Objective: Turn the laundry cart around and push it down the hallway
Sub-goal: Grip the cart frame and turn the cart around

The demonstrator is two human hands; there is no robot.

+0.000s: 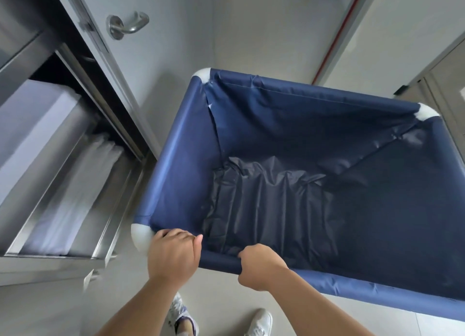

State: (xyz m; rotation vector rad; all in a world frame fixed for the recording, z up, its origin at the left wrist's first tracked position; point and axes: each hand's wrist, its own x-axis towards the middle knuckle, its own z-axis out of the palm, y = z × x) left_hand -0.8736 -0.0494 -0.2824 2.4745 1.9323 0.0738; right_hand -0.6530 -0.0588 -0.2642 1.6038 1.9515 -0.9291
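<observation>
The laundry cart (173,149) is a dark blue fabric bin on a tube frame with white corner caps, and it fills the middle and right of the head view. Nothing lies inside but a creased dark liner on its floor. My left hand (173,255) grips the near rim right beside the near left white corner. My right hand (259,265) grips the same near rim a short way to the right. Both sets of fingers wrap over the blue tube. The cart's wheels are hidden below the bin.
A steel shelf unit (75,199) with folded white linen stands close on the left, almost touching the cart's left rim. A grey door with a lever handle (128,24) is behind it. Pale floor runs ahead, with a door frame (440,83) at the right. My shoes show below.
</observation>
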